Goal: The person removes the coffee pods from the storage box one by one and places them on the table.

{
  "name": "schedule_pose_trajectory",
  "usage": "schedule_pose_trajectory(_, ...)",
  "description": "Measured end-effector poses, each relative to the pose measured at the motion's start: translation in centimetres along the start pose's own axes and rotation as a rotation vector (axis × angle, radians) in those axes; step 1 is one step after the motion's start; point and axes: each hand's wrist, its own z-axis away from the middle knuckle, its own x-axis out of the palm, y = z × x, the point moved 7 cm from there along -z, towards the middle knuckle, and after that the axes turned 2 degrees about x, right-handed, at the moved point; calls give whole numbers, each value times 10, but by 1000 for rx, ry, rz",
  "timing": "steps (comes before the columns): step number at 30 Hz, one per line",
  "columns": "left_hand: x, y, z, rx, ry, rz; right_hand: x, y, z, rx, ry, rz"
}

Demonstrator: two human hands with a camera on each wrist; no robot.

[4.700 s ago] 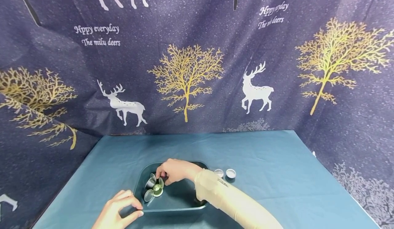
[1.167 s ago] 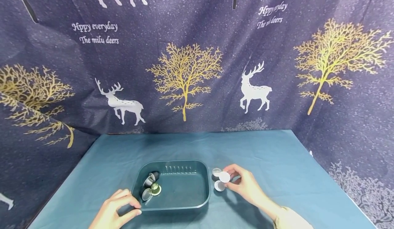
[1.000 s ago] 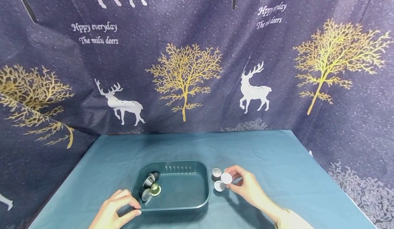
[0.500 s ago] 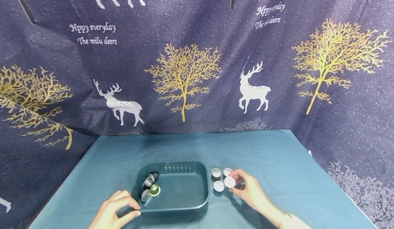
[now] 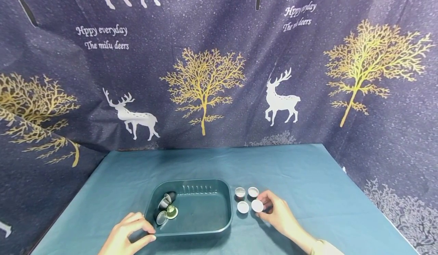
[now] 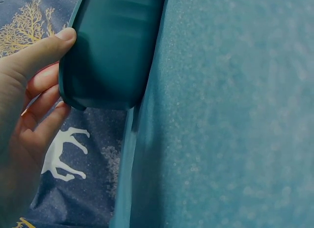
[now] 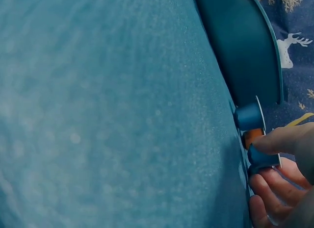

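My right hand (image 5: 282, 214) is to the right of the tray and pinches a blue coffee capsule (image 7: 262, 158), white lid up (image 5: 257, 205), between thumb and fingers, close over the cloth. Beside it, lid up, stand another blue capsule (image 7: 248, 116) with a pale lid (image 5: 243, 207), and two more capsules behind, one silver-lidded (image 5: 240, 192) and one white-lidded (image 5: 253, 192). An orange capsule body (image 7: 252, 137) shows between the blue ones in the right wrist view. My left hand (image 5: 128, 232) grips the near left corner of the dark green tray (image 6: 110, 51), thumb on the rim, fingers outside.
At the tray's left end several capsules lie jumbled: a green one (image 5: 172, 211), a silver one (image 5: 164, 203), a dark one (image 5: 171, 196) and a clear-faced one (image 5: 162, 217). A blue-green cloth covers the table (image 5: 294, 171); a printed curtain (image 5: 219, 26) hangs behind.
My right hand has left the tray's inside and carried the white-lidded capsule to the right, then forward and down beside the other capsules. My left hand keeps its grip on the tray.
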Motion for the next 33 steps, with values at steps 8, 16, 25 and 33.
schedule_pose_trajectory(8, 1, -1, -1, 20, -3, 15, 1, 2, -1, 42, -14, 17)
schedule_pose_trajectory(16, 1, -1, 0, 22, -2, 16, 2, 5, -2, 72, -9, 23)
schedule_pose_trajectory(25, 1, -1, 1, 27, 0, 3, 3, 4, -3, 73, -20, 24)
schedule_pose_trajectory(33, 0, -1, 1, 16, -1, 10, 3, 3, -2, 51, -27, 26)
